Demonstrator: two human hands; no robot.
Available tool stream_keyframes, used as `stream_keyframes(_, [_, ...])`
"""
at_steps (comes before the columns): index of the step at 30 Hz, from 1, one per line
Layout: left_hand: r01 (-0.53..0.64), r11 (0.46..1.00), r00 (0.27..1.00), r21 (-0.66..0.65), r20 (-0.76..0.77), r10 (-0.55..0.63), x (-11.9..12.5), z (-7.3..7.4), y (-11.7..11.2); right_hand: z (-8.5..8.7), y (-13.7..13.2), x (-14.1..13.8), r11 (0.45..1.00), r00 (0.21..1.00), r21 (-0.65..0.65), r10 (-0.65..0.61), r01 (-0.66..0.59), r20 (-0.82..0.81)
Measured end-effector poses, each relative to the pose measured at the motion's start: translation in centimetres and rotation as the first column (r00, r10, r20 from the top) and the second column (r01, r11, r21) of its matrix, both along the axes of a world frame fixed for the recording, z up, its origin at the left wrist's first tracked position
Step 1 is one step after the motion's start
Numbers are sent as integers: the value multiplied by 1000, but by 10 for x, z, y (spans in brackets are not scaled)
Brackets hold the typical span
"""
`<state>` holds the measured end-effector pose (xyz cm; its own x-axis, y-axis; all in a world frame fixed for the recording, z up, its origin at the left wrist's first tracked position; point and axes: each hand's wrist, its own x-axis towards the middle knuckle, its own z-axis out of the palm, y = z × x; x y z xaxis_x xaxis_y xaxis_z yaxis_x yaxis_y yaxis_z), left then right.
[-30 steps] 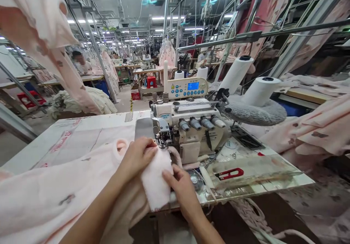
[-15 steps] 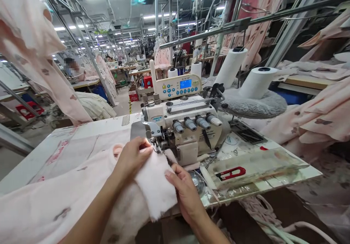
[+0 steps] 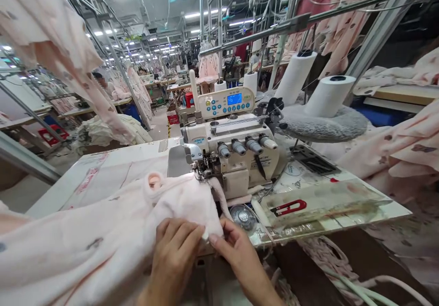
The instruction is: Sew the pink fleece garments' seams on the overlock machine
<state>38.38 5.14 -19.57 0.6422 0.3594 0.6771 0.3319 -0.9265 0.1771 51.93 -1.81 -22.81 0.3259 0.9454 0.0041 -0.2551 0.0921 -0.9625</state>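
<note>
Pale pink fleece garment lies across the left half of the white table, bulk spilling toward the near left, far edge right up at the needle area of the overlock machine. Dark printed motifs on it, small round opening facing up just left of the presser area. Right hand: thumb and forefinger pinching the garment's near right corner, close to the table's front edge. Left hand: back up, fingers side by side and bent over the same edge, just beside the right hand; thumb hidden, so can't tell if it's pinching or only pressing. Both hands well short of the needle. Pink strip hangs down from beside the presser, round metal dish right of it. Red snips lie further right, two white thread cones stand behind, control panel lit blue
</note>
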Motion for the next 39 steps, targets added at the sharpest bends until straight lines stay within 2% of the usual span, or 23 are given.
stream_keyframes(4, [30, 999, 996, -18, 79, -28, -2, 17, -2, 3, -5, -4, 998, 994, -47, -38, 43, 103])
stream_keyframes(7, [45, 999, 992, 3, 120, -45, 0, 15, -11, 14, -10, -8, 996, 989, -65, -45, 54, 139])
stream_keyframes(10, [37, 999, 992, 26, 119, -40, 3, 5, -18, 19, -14, -10, 994, 1000, -111, -19, 22, 24])
stream_keyframes(13, [-15, 991, 989, 133, 149, -5, 3, -2, -16, 13, -19, -6, 985, 978, -103, 121, -139, -168])
stream_keyframes(14, [-28, 982, 984, 188, 176, -6, 3, -2, -15, 10, -20, -4, 978, 973, -78, 179, -191, -148])
stream_keyframes(15, [-31, 972, 979, 234, 203, -17, 4, -2, -14, 9, -21, -1, 979, 980, -53, 192, -195, -47])
stream_keyframes(16, [-24, 963, 973, 269, 226, -39, 4, -1, -13, 9, -21, 3, 990, 982, -14, 139, -138, 131])
stream_keyframes(17, [-7, 956, 969, 293, 237, -66, 5, 0, -13, 10, -21, 7, 997, 934, 68, 6, -32, 357])
stream_keyframes(18, [19, 950, 966, 310, 238, -97, 6, 2, -14, 12, -20, 11, 976, 803, 204, -179, 73, 569])
stream_keyframes(19, [52, 947, 967, 317, 221, -128, 7, 5, -14, 15, -19, 15, 922, 612, 367, -362, 124, 703])
stream_keyframes(20, [86, 948, 966, 305, 206, -153, 8, 8, -14, 18, -17, 18, 853, 426, 511, -504, 106, 752])
stream_keyframes(21, [123, 954, 964, 273, 196, -181, 9, 12, -13, 21, -15, 20, 797, 296, 603, -587, 44, 754])
stream_keyframes(22, [155, 966, 963, 207, 186, -194, 10, 16, -10, 23, -13, 21, 761, 230, 649, -628, -18, 743])
stream_keyframes(24, [140, 990, 979, -10, 150, -136, 12, 28, 5, 25, -10, 22, 735, 221, 674, -648, -70, 729])
stream_keyframes(26, [-16, 981, 998, -194, 59, 28, 16, 39, 29, 24, -8, 20, 738, 249, 671, -639, -69, 728])
stream_keyframes(27, [-116, 963, 993, -243, -16, 115, 19, 43, 42, 23, -7, 19, 739, 254, 670, -636, -72, 729])
stream_keyframes(28, [-203, 941, 979, -271, -91, 185, 23, 46, 55, 22, -7, 19, 737, 253, 672, -638, -74, 727])
stream_keyframes(30, [-300, 907, 946, -295, -217, 243, 31, 48, 76, 20, -6, 19, 732, 241, 677, -646, -74, 725])
stream_keyframes(33, [-345, 880, 919, -326, -310, 246, 41, 48, 94, 21, -3, 21, 735, 234, 676, -650, -45, 723])
stream_keyframes(39, [-373, 866, 904, -332, -342, 258, 49, 54, 111, 26, 12, 25, 738, 247, 674, -659, 32, 711])
